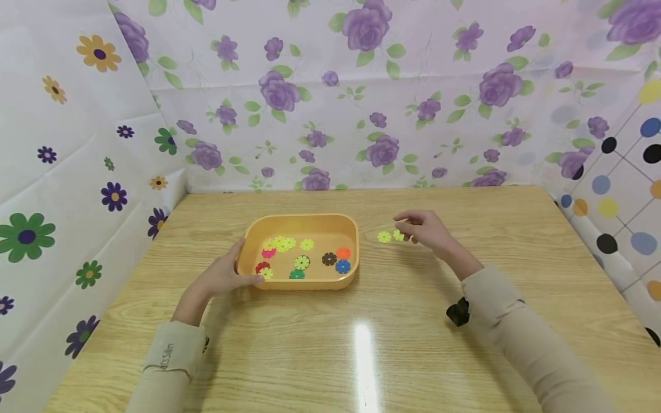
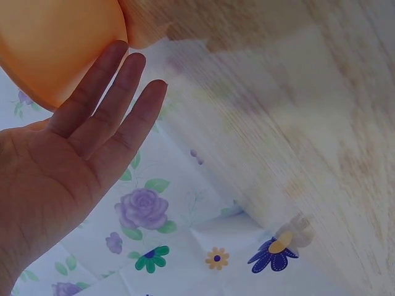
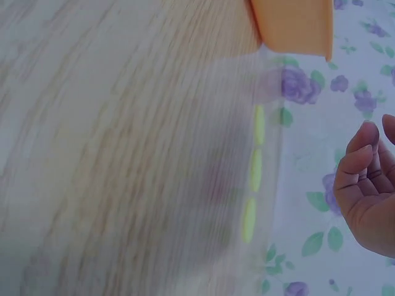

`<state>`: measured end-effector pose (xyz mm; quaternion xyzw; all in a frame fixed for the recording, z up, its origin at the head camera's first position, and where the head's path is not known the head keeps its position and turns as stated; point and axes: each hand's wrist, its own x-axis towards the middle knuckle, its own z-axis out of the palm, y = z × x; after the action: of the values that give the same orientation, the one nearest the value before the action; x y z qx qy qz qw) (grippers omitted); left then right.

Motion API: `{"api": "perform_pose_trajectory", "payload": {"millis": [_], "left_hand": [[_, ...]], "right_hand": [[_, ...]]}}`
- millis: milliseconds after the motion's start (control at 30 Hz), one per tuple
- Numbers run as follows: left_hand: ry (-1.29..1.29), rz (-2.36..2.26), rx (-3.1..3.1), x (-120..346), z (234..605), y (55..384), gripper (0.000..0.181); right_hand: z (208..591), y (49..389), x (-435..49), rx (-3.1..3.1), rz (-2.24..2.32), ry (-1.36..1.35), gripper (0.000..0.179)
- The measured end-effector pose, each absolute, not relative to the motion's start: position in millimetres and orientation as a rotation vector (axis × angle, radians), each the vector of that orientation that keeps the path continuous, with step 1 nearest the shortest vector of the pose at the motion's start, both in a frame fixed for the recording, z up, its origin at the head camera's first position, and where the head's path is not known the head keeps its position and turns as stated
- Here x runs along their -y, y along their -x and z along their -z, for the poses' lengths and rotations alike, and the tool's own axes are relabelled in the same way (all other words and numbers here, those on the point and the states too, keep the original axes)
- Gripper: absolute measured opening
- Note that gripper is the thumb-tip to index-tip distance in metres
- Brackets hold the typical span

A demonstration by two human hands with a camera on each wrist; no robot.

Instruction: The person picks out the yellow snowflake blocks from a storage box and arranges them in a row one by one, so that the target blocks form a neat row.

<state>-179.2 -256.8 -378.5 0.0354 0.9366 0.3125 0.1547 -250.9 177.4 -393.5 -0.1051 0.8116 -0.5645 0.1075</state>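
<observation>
An orange plastic basin (image 1: 299,284) holds several notched, flower-shaped discs in yellow-green, pink, red, green, black, orange and blue. My left hand (image 1: 223,274) grips its near left corner: the thumb lies over the front rim, and the extended fingers (image 2: 133,92) lie against the outer wall. To the basin's right, yellow-green discs (image 1: 384,237) lie on the table. The right wrist view shows three of these discs (image 3: 255,169) in a row; one is hidden in the head view. Over them hovers my right hand (image 1: 426,232), fingers loosely bent, holding nothing.
The wood-grain table (image 1: 310,355) carries a bright light reflection near its front. Behind it hangs a cloth with purple roses (image 1: 382,150). Flower-patterned cloth (image 1: 98,195) borders the left side, and dotted cloth (image 1: 619,212) the right.
</observation>
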Motion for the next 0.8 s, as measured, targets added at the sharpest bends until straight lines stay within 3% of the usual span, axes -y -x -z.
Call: {"api": "perform_pose_trajectory", "payload": {"millis": [800], "left_hand": [[-0.166, -0.887, -2.733, 258.2, 383.2, 179.9, 0.107]], "right_hand": [[367.1, 235.4, -136.9, -2.332, 1.717, 0.42, 0.028]]}}
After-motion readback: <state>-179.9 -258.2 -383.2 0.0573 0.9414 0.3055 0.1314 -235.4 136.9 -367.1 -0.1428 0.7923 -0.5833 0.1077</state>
